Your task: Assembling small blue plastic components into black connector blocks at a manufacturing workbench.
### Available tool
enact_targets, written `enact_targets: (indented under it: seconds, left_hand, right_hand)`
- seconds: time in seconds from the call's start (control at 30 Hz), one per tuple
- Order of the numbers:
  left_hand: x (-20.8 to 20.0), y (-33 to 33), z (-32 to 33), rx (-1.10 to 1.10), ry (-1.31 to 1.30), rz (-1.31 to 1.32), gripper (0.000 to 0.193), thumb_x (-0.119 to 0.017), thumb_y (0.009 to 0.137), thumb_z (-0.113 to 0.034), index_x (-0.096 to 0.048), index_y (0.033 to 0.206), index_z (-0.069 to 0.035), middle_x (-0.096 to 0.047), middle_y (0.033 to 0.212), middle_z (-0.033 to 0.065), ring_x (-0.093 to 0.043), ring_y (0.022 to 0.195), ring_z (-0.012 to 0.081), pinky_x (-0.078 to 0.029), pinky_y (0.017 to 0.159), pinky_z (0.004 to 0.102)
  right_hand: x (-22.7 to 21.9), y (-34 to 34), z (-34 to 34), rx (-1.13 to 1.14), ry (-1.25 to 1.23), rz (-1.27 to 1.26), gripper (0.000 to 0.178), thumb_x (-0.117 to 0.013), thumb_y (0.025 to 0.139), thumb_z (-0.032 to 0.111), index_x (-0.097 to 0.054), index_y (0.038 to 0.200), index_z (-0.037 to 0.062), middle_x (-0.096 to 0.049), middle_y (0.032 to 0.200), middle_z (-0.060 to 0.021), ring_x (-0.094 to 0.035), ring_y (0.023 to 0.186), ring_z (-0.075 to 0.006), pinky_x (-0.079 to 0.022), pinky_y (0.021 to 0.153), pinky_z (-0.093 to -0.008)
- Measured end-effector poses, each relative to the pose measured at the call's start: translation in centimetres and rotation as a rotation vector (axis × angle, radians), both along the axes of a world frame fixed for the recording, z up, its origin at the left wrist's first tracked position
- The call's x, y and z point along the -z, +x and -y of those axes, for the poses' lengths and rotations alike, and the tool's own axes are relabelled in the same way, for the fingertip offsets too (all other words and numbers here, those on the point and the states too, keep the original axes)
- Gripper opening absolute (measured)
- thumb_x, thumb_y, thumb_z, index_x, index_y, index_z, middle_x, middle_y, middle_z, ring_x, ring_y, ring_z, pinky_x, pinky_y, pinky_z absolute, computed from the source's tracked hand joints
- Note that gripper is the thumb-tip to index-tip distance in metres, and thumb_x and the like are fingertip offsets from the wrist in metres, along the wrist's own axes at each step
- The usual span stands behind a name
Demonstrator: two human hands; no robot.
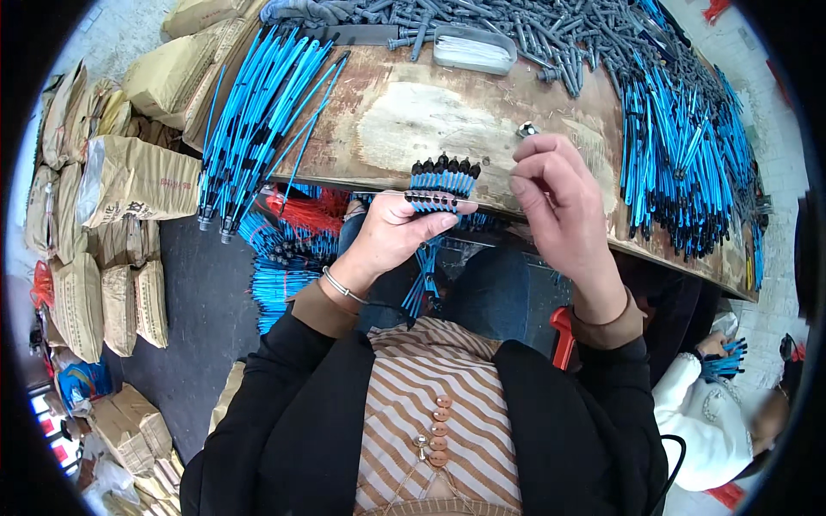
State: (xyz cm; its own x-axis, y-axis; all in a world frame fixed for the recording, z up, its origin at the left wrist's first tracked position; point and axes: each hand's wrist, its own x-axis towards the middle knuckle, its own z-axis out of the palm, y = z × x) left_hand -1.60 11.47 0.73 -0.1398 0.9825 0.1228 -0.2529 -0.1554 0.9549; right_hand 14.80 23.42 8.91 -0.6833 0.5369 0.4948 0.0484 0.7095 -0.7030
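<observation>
I have my left grip (391, 236) closed around a bundle of black-tipped blue rods (443, 182) at the near edge of the worktop (430, 120); the hand hides their middle. My right grip (564, 193) is loosely curled, apart from the bundle. I cannot tell whether it pinches anything. The small piece (527, 129) beyond its fingers is hard to make out.

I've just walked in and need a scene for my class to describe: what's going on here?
A person at a worn wooden table grips a bundle of blue, black-ended rods in the left hand. The right hand is raised beside it, loosely curled; whether it holds anything small is unclear. More blue rods lie piled left and right, with grey parts heaped at the far side.
</observation>
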Motion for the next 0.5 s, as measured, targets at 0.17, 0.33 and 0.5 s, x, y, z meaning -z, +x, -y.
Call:
enact_targets:
  seconds: [0.17,0.33,0.5]
  left_hand:
    - [-0.3,0.4,-0.1,-0.04,0.013,-0.006,0.017,-0.062,0.08,0.003,-0.065,0.097,0.001,-0.068,0.095,0.0134,-0.065,0.095,0.0252,-0.05,0.085,0.0312]
    - [-0.3,0.4,-0.1,-0.055,0.007,-0.027,0.017,-0.062,0.08,0.004,-0.065,0.096,0.0,-0.068,0.094,0.0121,-0.065,0.095,0.0258,-0.05,0.085,0.0313]
    - [-0.3,0.4,0.0,-0.054,-0.003,-0.015,0.017,-0.062,0.079,0.005,-0.065,0.096,0.0,-0.068,0.094,0.0119,-0.065,0.095,0.026,-0.05,0.085,0.0316]
  right_hand:
    - [0.1,1.4,1.6,0.084,0.195,0.041,0.019,-0.059,0.078,-0.008,-0.063,0.096,-0.0008,-0.052,0.091,-0.0067,-0.046,0.068,-0.0135,-0.037,0.058,-0.0228]
    - [-0.3,1.4,2.0,0.104,0.162,0.05,0.023,-0.058,0.077,-0.011,-0.065,0.097,-0.0002,-0.051,0.089,-0.0061,-0.045,0.068,-0.014,-0.037,0.057,-0.0228]
    - [-0.3,1.1,1.9,0.105,0.186,0.043,0.023,-0.058,0.077,-0.011,-0.065,0.096,-0.0005,-0.051,0.089,-0.006,-0.045,0.068,-0.0137,-0.037,0.057,-0.0228]
